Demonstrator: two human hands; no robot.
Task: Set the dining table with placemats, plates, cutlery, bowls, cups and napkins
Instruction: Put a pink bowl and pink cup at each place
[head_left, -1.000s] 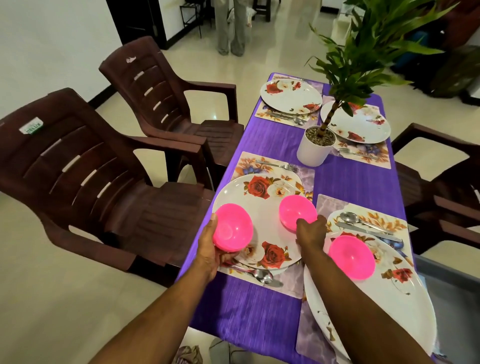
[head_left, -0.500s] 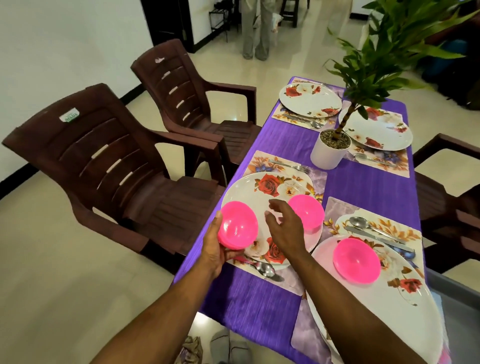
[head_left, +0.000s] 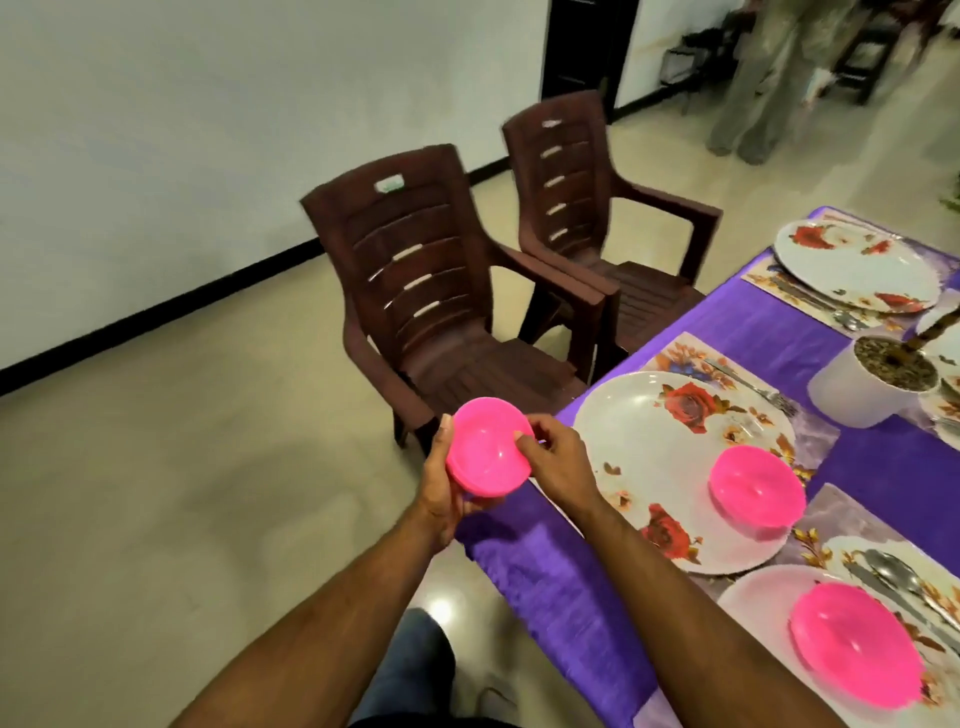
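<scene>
while both hands grip it, the held pink bowl (head_left: 488, 453) sits off the table's near-left corner, over the floor, tilted w/ its opening toward the camera. left hand (head_left: 444, 488) cups it from below/left, thumb up along the left rim, fingers curled under. right hand (head_left: 556, 462) pinches the right rim, thumb + fingertips on the edge. looks like it may be a stack of 2 bowls, can't tell for sure.

second pink bowl (head_left: 756, 486) rests upright on the near-left plate (head_left: 649, 452), toward that plate's right side. plate is white w/ red rose print, sits on a floral placemat (head_left: 691, 353) by the table's left edge; fork (head_left: 753, 384) lies on the mat at the plate's far side. third pink bowl (head_left: 854, 644) sits on the near-right plate (head_left: 753, 597), at the table's near edge, cutlery (head_left: 893, 571) just beside it on the far side.

table (head_left: 550, 571) has a purple cloth. white plant pot (head_left: 862, 389) stands mid-table, well apart from the held bowl. far-left plate (head_left: 852, 265) on its own mat w/ cutlery alongside, toward the far-left corner.

two brown plastic chairs (head_left: 441, 296) stand side by side along the table's left edge. person's legs (head_left: 753, 88) visible far back, blurred.
</scene>
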